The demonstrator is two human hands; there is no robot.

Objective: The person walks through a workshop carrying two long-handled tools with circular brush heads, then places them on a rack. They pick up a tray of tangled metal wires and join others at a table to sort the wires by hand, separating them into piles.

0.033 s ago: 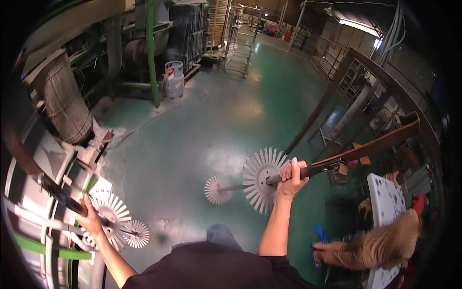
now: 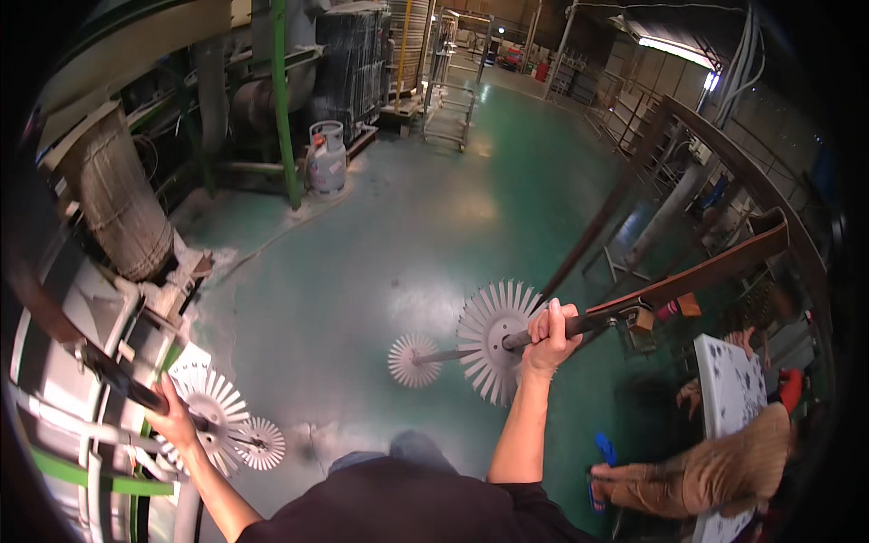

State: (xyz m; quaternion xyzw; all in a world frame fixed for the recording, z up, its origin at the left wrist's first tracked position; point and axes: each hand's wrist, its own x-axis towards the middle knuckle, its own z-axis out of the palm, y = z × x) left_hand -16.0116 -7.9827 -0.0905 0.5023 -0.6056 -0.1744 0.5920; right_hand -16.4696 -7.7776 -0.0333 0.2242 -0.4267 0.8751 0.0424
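Grey and edged with slats, a large disc (image 2: 491, 331) stands just left of the right hand (image 2: 550, 337), which is wrapped around a dark rod (image 2: 593, 320); a smaller slatted disc (image 2: 415, 353) sits farther left of that grip. The left hand (image 2: 176, 423) is curled around a second rod (image 2: 127, 380), with another large disc (image 2: 214, 404) just to its right. Beyond the right grip, a brown strap (image 2: 715, 264) extends up and rightward.
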